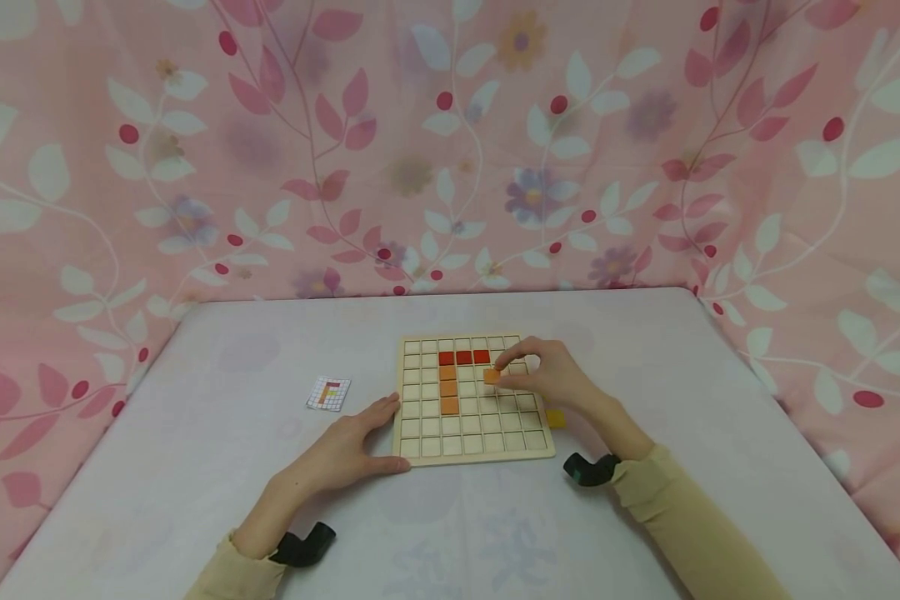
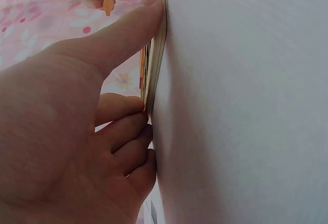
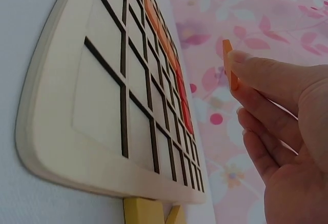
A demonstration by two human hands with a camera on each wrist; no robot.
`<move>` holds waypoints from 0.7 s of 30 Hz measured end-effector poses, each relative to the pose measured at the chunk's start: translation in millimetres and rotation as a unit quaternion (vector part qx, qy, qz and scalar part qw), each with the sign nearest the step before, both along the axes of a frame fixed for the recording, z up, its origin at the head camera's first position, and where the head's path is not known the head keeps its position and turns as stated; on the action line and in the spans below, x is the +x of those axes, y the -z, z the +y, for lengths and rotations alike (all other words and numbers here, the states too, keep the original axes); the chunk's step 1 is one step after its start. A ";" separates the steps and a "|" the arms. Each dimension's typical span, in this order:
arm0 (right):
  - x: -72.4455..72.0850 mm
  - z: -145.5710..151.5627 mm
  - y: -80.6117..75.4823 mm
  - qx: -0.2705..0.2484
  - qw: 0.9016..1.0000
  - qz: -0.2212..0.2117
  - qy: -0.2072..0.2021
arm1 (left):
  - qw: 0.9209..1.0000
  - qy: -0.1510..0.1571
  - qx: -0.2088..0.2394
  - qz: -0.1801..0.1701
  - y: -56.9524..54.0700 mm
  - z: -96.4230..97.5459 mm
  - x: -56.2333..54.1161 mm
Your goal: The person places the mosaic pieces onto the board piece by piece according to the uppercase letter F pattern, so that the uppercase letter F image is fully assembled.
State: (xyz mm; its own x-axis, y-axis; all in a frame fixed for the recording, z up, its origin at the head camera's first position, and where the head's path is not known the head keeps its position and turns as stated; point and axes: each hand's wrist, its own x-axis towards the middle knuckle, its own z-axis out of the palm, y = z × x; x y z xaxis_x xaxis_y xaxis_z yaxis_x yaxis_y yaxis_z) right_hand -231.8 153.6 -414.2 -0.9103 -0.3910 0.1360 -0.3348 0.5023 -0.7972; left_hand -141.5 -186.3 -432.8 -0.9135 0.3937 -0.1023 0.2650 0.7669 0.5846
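A wooden grid board (image 1: 420,427) lies flat on the table. Three red tiles (image 1: 463,357) form a short row near its top, and three orange tiles (image 1: 448,388) run down a column below the leftmost red one. My right hand (image 1: 551,375) pinches another orange tile (image 3: 230,65) between thumb and fingertips, holding it above the board's upper right part. At the board's lower left corner, my left hand (image 1: 345,454) touches the edge with spread thumb and fingers; its thumb (image 2: 128,32) presses the board's side.
Yellow tiles (image 3: 143,211) lie by the board's right edge, partly hidden by it. Left of the board is a small card (image 1: 328,393) printed with a coloured grid pattern. A pale cloth covers the table (image 1: 255,358), and a pink floral curtain (image 1: 420,150) hangs behind.
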 end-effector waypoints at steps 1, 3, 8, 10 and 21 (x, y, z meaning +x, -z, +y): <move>0.2 -2.3 -0.5 0.002 1.000 0.002 0.000 | 1.000 0.000 0.001 0.000 0.0 -0.1 -0.1; 1.0 -6.1 -0.9 -0.002 1.000 0.006 -0.005 | 1.000 -0.001 0.002 -0.002 0.1 0.1 -0.1; 3.1 -13.6 -0.6 -0.016 1.000 0.009 -0.015 | 1.000 -0.002 0.002 -0.004 0.1 0.0 0.1; 4.5 -16.4 -0.1 -0.014 1.000 0.011 -0.017 | 1.000 -0.001 0.001 -0.003 0.4 -0.1 0.0; 13.8 -26.3 3.0 -0.023 0.999 0.000 -0.045 | 1.000 -0.003 -0.001 -0.004 0.7 -0.5 0.1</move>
State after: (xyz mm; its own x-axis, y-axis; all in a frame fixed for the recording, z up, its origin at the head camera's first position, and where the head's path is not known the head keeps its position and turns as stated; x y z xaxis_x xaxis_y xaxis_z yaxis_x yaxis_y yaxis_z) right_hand -217.9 127.2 -417.2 -0.8716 -0.4647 0.1559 -0.3770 0.4323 -0.8191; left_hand -141.4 -186.8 -433.5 -0.9147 0.3887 -0.1109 0.2558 0.7692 0.5856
